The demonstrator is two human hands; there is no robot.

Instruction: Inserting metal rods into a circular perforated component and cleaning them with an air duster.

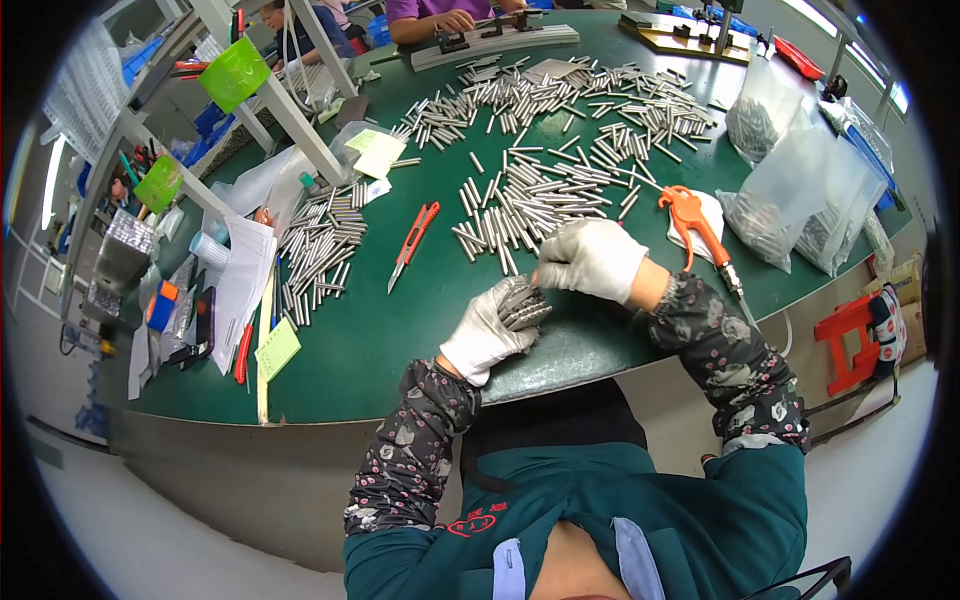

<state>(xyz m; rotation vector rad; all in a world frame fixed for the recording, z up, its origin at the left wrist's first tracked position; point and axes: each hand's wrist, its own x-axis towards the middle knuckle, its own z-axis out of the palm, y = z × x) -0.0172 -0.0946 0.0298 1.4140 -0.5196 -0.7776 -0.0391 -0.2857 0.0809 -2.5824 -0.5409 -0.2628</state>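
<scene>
Both my hands wear white gloves and meet near the front edge of the green table (pixel 420 345). My left hand (pixel 490 330) is closed, its fingers curled and dark grey at the tips; what lies inside them is hidden. Just to its right, my right hand (pixel 592 262) has its fingers pinched together close to the left fingertips. Anything in that pinch is too small to make out. Right beyond both hands spreads a loose pile of short silvery metal rods (pixel 535 195), and its nearest rods almost reach the gloves.
An orange-handled cutter (pixel 414 245) lies left of the pile. More rods (pixel 325 240) are heaped beside papers (pixel 245 290). On the right are an orange air gun (pixel 695 225) and plastic bags of rods (pixel 765 215). Across the table, another person's hand (pixel 455 21) is near a metal rail (pixel 495 45).
</scene>
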